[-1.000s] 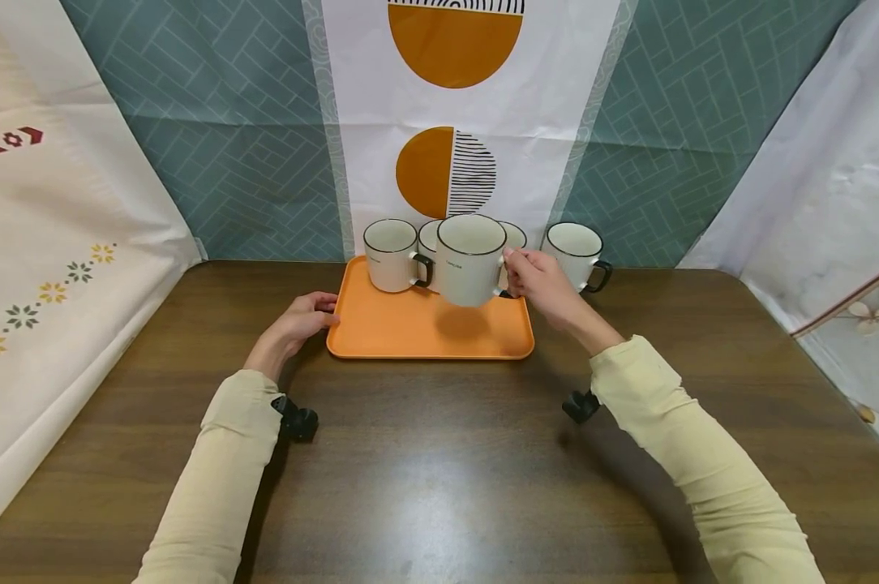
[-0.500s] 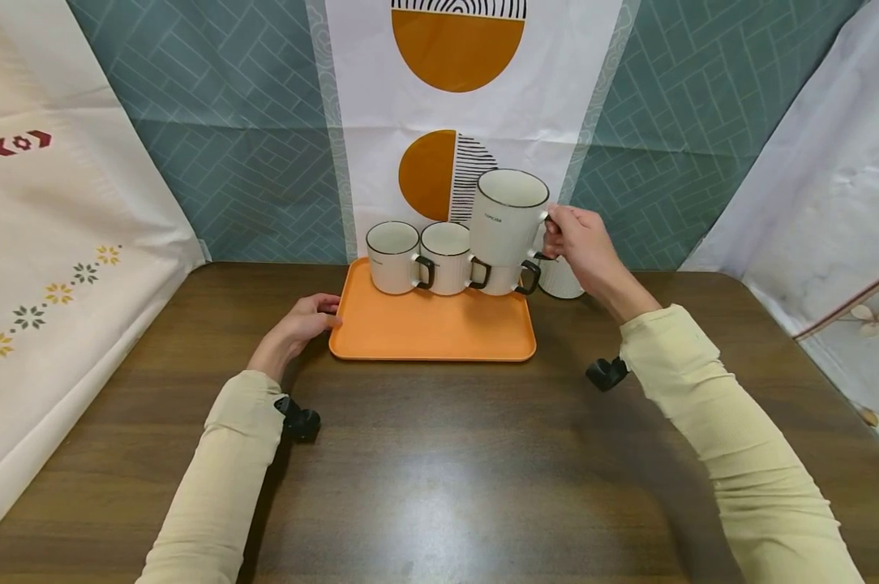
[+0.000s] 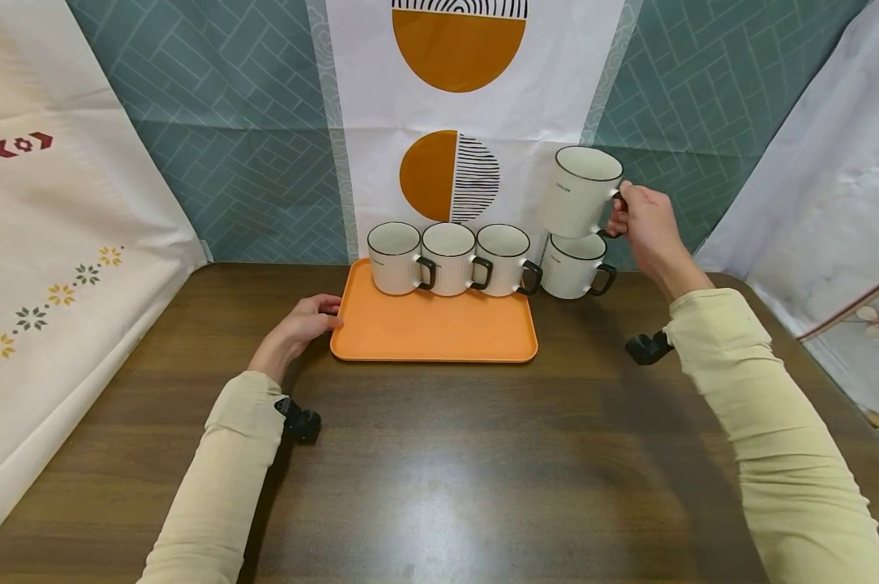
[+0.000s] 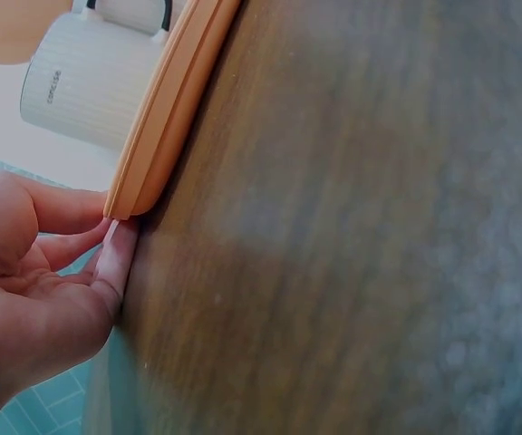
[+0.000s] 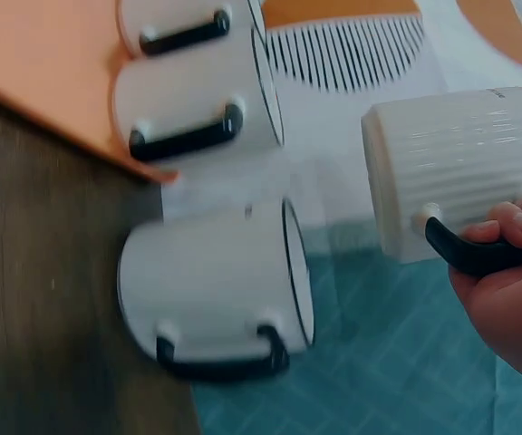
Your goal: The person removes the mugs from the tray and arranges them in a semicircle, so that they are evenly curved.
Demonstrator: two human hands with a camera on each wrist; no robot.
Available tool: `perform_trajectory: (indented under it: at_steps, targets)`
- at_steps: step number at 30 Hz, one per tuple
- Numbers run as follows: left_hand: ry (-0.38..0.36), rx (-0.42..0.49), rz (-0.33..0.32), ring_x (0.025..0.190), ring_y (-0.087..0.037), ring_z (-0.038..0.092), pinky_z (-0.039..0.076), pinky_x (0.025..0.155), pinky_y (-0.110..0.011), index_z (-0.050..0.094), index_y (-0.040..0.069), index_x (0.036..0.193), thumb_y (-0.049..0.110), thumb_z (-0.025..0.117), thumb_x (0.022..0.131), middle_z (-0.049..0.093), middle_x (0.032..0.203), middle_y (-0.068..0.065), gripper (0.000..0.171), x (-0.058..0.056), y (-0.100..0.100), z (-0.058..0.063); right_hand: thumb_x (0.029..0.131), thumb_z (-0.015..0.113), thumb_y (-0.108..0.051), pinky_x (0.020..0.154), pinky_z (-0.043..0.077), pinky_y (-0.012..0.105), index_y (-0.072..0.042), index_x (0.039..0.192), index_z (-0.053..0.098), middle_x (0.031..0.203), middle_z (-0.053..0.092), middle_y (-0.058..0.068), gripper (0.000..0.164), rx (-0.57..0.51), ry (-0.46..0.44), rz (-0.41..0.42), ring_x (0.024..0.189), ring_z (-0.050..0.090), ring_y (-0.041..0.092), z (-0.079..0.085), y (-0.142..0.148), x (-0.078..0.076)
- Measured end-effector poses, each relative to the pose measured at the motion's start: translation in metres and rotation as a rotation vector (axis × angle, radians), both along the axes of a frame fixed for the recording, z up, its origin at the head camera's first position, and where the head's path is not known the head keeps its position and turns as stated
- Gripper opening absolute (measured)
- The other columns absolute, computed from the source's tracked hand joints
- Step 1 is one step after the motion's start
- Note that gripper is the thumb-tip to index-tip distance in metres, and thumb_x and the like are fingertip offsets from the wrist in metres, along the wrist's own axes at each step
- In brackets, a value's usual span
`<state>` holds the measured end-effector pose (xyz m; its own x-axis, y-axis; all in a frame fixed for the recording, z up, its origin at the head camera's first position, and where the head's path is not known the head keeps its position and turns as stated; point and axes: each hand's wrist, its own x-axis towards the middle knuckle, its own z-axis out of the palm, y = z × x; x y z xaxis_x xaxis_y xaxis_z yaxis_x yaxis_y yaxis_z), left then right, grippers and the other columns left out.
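Note:
My right hand (image 3: pixel 651 223) grips the black handle of a white mug (image 3: pixel 581 191) with a dark rim and holds it in the air. It hangs above another white mug (image 3: pixel 572 272), which stands on the table right of the orange tray (image 3: pixel 432 341). In the right wrist view the raised mug (image 5: pixel 460 163) is apart from the standing mug (image 5: pixel 211 281). On the tray's back part stand three matching mugs in a row: left (image 3: pixel 392 264), middle (image 3: pixel 447 264) and right (image 3: pixel 499 264). My left hand (image 3: pixel 301 328) holds the tray's left edge between thumb and fingers.
Everything stands on a dark brown wooden table (image 3: pixel 425 454). A patterned teal and white cloth (image 3: pixel 250 162) hangs right behind the mugs. Pale cloths hang at the left (image 3: pixel 67 243) and right (image 3: pixel 833 195) sides.
My right hand has lifted the mug from above the tray and carried it right, over the mug beside the tray. The left hand has stayed at the tray's edge.

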<state>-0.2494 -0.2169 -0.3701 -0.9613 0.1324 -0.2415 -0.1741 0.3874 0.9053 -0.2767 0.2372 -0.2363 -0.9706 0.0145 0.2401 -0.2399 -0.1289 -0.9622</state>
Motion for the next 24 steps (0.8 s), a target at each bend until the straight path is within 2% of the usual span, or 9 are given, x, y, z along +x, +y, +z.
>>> perform_trajectory:
  at_steps: [6, 12, 20, 24]
  targets:
    - [-0.002, 0.003, -0.003, 0.116, -0.033, 0.039, 0.035, 0.105, -0.043, 0.027, -0.014, 0.143, -0.004, 0.047, 0.095, 0.037, 0.132, -0.027, 0.053, 0.000, -0.001, -0.001, 0.104, 0.037, -0.015, 0.054, 0.032, 0.023, -0.003, 0.072, 0.045, 0.062, 0.036, 0.000, 0.036, -0.041, -0.016, -0.091, 0.052, 0.031, 0.010, -0.006, 0.026, -0.005]
    - [-0.010, 0.003, 0.004, 0.116, -0.034, 0.039, 0.034, 0.106, -0.044, 0.027, -0.013, 0.143, -0.003, 0.047, 0.095, 0.036, 0.133, -0.027, 0.053, 0.001, -0.002, 0.000, 0.104, 0.037, -0.015, 0.053, 0.033, 0.022, -0.003, 0.071, 0.046, 0.063, 0.038, 0.001, 0.036, -0.071, -0.038, -0.141, 0.050, 0.033, 0.009, -0.014, 0.049, -0.008]
    - [-0.007, 0.007, -0.001, 0.118, -0.034, 0.039, 0.033, 0.107, -0.044, 0.027, -0.013, 0.143, -0.003, 0.048, 0.094, 0.036, 0.134, -0.028, 0.054, 0.000, -0.001, 0.001, 0.104, 0.034, -0.012, 0.049, 0.034, 0.022, -0.002, 0.067, 0.045, 0.057, 0.036, 0.002, 0.040, -0.051, -0.053, -0.134, 0.049, 0.034, 0.010, -0.026, 0.075, -0.005]
    - [-0.010, 0.010, -0.003, 0.118, -0.035, 0.039, 0.033, 0.107, -0.044, 0.027, -0.014, 0.143, -0.004, 0.048, 0.094, 0.036, 0.135, -0.028, 0.055, 0.000, 0.000, 0.001, 0.105, 0.032, -0.011, 0.049, 0.034, 0.023, -0.001, 0.068, 0.045, 0.058, 0.037, 0.002, 0.040, -0.135, -0.104, -0.096, 0.048, 0.034, 0.010, -0.031, 0.083, -0.001]
